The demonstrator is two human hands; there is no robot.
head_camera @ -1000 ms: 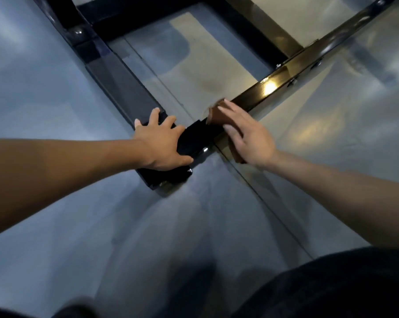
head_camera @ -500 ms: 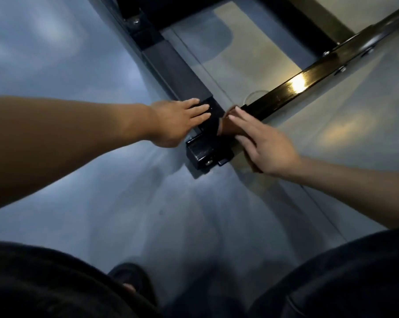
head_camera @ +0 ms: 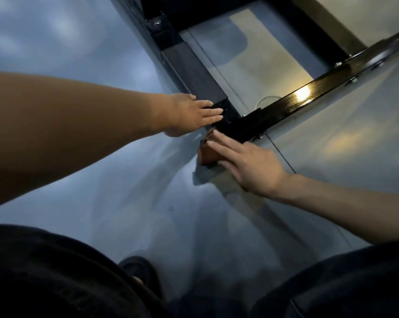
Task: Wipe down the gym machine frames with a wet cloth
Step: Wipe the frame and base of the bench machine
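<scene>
Left hand point(head_camera: 195, 115) flat on frame point(head_camera: 244, 125) | right hand point(head_camera: 251, 166) presses cloth point(head_camera: 208, 154) below

Both bare arms reach forward and low. The left hand point(head_camera: 191, 114) lies flat, palm down, with its fingers point(head_camera: 211, 110) straight and close together, pointing right. The right hand point(head_camera: 249, 166) also lies flat, palm down. Its fingers point(head_camera: 219, 146) are straight and a little spread, pointing up and left. The two hands are near each other but apart.
</scene>
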